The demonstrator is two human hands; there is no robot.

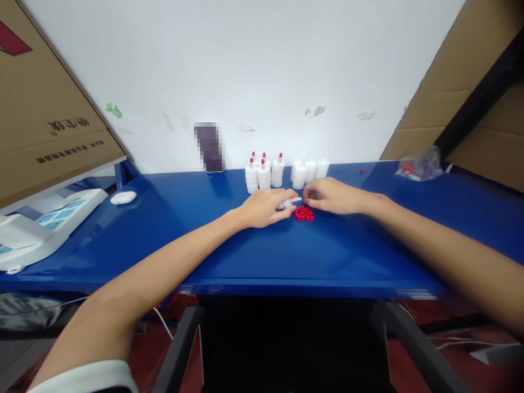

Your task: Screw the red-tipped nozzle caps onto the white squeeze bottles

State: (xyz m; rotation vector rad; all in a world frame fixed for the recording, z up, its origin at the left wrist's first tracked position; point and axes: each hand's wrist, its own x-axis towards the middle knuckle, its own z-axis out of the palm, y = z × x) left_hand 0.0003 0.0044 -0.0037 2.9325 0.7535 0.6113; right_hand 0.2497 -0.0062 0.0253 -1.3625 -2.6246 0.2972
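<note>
Red-capped bottles (pixel 264 177), five, upright on blue table (pixel 229 262) in head view: seemingly done. Left hand (pixel 268 207) clamped on white bottle (pixel 285 204), tipped sideways, nozzle bare. Right hand (pixel 327 195) just beside nozzle, fingers curled; cannot tell if gripping anything. Apparently left: several plain bottles (pixel 299 177) standing behind hands, loose red caps (pixel 303 213) heaped near both.

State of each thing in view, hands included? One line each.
Left hand: closed around squeeze bottle
Squeeze bottle: tilted, white nozzle showing
Right hand: fingers curled near nozzle, grip unclear
Red-tipped bottles: upright
Plain white bottles: upright, no red tips visible
Red caps: loose, clustered
Plastic bag: crumpled, open or sealed unclear
</note>
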